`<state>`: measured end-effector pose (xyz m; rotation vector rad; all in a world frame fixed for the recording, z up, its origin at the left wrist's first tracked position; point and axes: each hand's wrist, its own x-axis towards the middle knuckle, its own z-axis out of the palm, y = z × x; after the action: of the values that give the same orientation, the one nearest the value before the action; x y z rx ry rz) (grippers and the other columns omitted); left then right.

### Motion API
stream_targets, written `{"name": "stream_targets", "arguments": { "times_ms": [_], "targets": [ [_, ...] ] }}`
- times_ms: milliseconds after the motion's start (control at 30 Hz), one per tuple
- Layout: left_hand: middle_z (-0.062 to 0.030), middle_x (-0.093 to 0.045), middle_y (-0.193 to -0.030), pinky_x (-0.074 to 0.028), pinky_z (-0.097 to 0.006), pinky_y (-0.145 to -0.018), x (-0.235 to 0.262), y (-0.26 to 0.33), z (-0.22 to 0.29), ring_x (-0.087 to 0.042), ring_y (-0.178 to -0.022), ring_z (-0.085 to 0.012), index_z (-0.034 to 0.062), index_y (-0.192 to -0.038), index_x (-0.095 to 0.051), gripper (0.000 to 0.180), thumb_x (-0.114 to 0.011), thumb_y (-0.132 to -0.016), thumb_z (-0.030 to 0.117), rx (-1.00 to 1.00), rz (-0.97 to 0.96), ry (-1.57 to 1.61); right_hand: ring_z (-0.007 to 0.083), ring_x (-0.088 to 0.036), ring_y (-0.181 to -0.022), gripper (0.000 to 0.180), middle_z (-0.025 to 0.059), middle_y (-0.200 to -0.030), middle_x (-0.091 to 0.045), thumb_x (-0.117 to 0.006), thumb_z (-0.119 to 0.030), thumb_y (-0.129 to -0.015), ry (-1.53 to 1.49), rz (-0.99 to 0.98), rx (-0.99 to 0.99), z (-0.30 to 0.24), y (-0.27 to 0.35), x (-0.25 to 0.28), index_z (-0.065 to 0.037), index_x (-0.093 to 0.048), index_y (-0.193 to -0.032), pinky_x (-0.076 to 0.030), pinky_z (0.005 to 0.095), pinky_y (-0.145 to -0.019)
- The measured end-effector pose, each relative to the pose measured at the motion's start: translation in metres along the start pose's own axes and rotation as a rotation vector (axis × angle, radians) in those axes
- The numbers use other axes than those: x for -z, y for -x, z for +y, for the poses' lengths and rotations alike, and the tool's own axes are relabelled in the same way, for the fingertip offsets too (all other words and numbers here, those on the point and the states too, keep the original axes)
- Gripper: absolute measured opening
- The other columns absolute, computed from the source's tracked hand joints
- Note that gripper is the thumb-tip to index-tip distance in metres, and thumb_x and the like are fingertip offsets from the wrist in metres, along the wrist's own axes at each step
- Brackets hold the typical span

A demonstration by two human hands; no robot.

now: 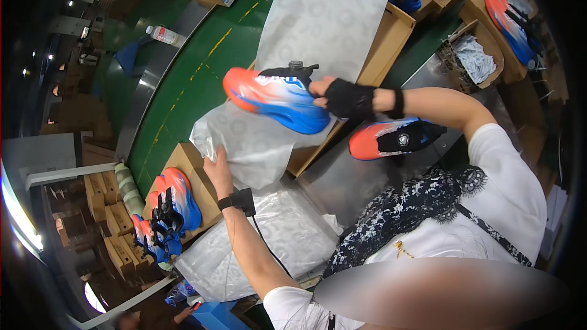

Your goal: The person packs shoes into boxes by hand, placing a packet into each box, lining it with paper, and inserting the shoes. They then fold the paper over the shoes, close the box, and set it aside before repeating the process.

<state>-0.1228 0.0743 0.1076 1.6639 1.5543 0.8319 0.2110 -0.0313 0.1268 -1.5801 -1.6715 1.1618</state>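
Smooth, thick-soled shoe [269, 101] up, heel clamped in the right hand [342, 98], elbow bent! The left hand [217, 171] pinches thin, crinkled paper [247, 137].

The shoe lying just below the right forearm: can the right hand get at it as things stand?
Probably not while full: the right hand holds another shoe. Otherwise the way looks free, as the lower shoe lies close by with nothing visible on top.
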Motion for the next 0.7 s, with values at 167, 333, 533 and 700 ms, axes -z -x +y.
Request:
{"name": "stream_targets", "arguments": {
  "times_ms": [167,333,533,700],
  "targets": [
    [-0.0092,-0.056,-0.099,-0.043,-0.031,-0.078,-0.047,-0.004,0.08,-0.053,-0.085,-0.0151,-0.0009,-0.101,-0.051,0.027,-0.055,-0.081,0.017,0.25,-0.237,0.738,0.0371,-0.054,-0.076,0.022,0.0226,-0.078,-0.055,-0.052,-0.016,-0.07,-0.028,0.084,-0.012,0.039,-0.046,-0.087,-0.001,-0.049,-0.086,-0.042,0.0414,-0.066],
    [-0.0244,-0.036,-0.123,-0.035,-0.038,-0.093,-0.135,0.004,0.086,-0.043,-0.109,-0.0326,0.0019,-0.125,-0.027,0.055,-0.048,-0.086,0.033,0.403,-0.413,1.055,0.028,-0.053,-0.091,0.041,0.0145,-0.103,-0.051,-0.059,-0.023,-0.064,0.437,-0.214,0.231,0.025,-0.015,-0.074,-0.005,-0.051,-0.1,-0.042,0.0448,-0.068],
    [-0.0172,-0.031,-0.131,-0.017,-0.064,-0.09,-0.178,0.023,0.032,-0.022,-0.124,-0.035,0.0089,-0.108,-0.053,0.05,-0.045,-0.077,0.048,-0.548,-0.763,-0.884,0.0244,-0.047,-0.094,0.065,0.0116,-0.111,-0.043,-0.067,-0.029,-0.055,0.647,0.016,0.313,0.028,0.111,-0.011,-0.017,-0.044,-0.115,-0.032,0.0485,-0.08],
    [-0.0182,-0.037,-0.127,-0.019,-0.066,-0.088,-0.17,0.005,0.018,-0.027,-0.12,-0.0371,0.0088,-0.118,-0.046,0.065,-0.049,-0.072,0.055,-0.36,-0.788,-0.925,0.0372,-0.041,-0.109,0.097,0.0216,-0.126,-0.033,-0.068,-0.038,-0.056,0.583,-0.385,-0.18,0.039,0.163,-0.002,-0.025,-0.012,-0.134,-0.032,0.0601,-0.08]
  ]
}}
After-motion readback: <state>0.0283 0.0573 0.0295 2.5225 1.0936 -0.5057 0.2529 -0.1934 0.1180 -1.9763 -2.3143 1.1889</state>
